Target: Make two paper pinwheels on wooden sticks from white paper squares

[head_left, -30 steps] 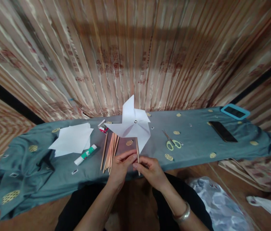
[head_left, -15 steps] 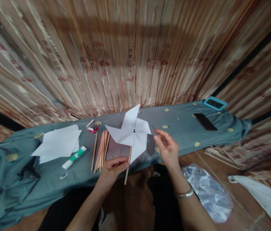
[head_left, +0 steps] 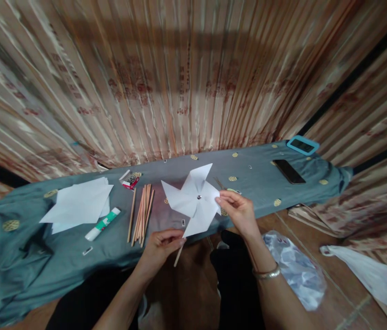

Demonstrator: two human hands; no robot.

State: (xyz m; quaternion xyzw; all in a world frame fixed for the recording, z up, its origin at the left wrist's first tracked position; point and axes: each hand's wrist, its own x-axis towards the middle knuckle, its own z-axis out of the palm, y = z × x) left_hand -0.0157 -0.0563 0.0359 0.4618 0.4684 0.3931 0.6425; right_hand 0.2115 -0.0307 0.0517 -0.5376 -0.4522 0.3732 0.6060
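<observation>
A white paper pinwheel [head_left: 193, 202] with a silver pin at its centre is held up in front of me, over the front edge of the cloth-covered table [head_left: 255, 192]. My left hand [head_left: 166, 242] pinches its wooden stick [head_left: 178, 256] just below the blades; the stick's lower end sticks out under the fingers. At the pinwheel's right side, my right hand [head_left: 238, 209] has thumb and forefinger closed on the edge of a paper blade. Most of the stick's upper part is hidden behind the paper.
Left on the table lie white paper sheets [head_left: 76, 201], a glue stick [head_left: 102, 224], several wooden sticks [head_left: 142, 215] and a small open red-and-white box [head_left: 129, 179]. A black phone [head_left: 289, 172] and a blue-framed device [head_left: 302, 145] lie right. A plastic bag [head_left: 296, 270] is on the floor.
The pinwheel's blades have turned about the pin, and the wheel sits slightly lower and further right. My right hand, formerly beside a blade, now grips its edge. My left hand keeps the stick.
</observation>
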